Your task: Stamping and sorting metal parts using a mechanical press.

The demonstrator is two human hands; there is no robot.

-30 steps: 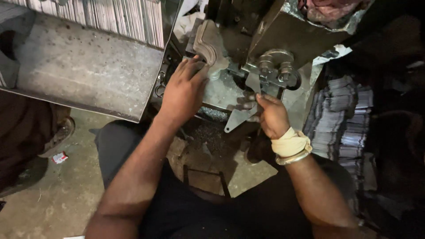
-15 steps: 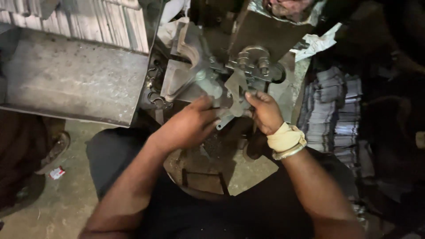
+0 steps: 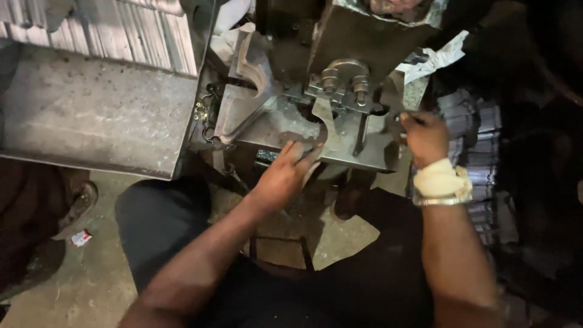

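I sit facing a grimy metal press point(image 3: 364, 36). A flat curved metal piece point(image 3: 328, 124) lies on the press bed under a clamp with two bolts point(image 3: 344, 78). My left hand point(image 3: 284, 176) reaches up and pinches the lower end of that piece with its fingertips. My right hand point(image 3: 426, 137), with a cloth wrap and a bangle point(image 3: 441, 182) at the wrist, is curled around a dark lever point(image 3: 402, 116) at the right side of the press. What the lever joins to is hidden.
More curved metal pieces point(image 3: 248, 79) lean at the left of the bed. A grey metal table point(image 3: 91, 109) with stacked strips point(image 3: 121, 24) stands to the left. Stacked parts point(image 3: 480, 158) sit on the right. Another person's sandalled foot point(image 3: 79, 205) and a small wrapper point(image 3: 79, 237) are on the floor.
My left hand came from the leaning pieces at the left to the middle of the bed. My right hand left the curved piece and moved right to the lever.
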